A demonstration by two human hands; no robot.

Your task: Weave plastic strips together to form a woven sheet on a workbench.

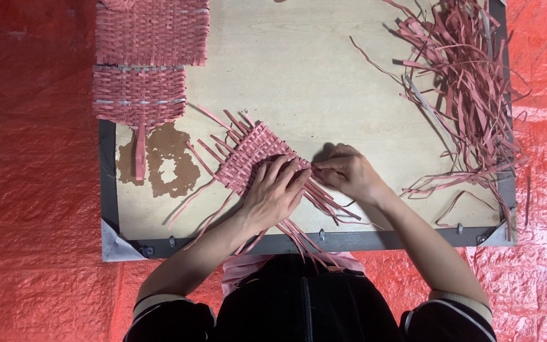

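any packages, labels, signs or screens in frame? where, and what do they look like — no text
None in view. What is there:
Woven mat: board centre, small pink square with loose strip ends, under the left hand.
Right hand: pinching a strip at the mat's right edge.
Finished mats: top left, two pink woven rectangles.
Loose strips: top right, a tangled pink pile.
Board: pale wood, grey frame, on a red sheet.

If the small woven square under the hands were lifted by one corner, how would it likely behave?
The woven square would probably sag rather than stay flat: it is made of thin pink strips. Its loose ends fan out unwoven, so they would likely dangle, and edge strips might slip out. It looks light; the left hand lies flat on it while the right hand pinches a strip.
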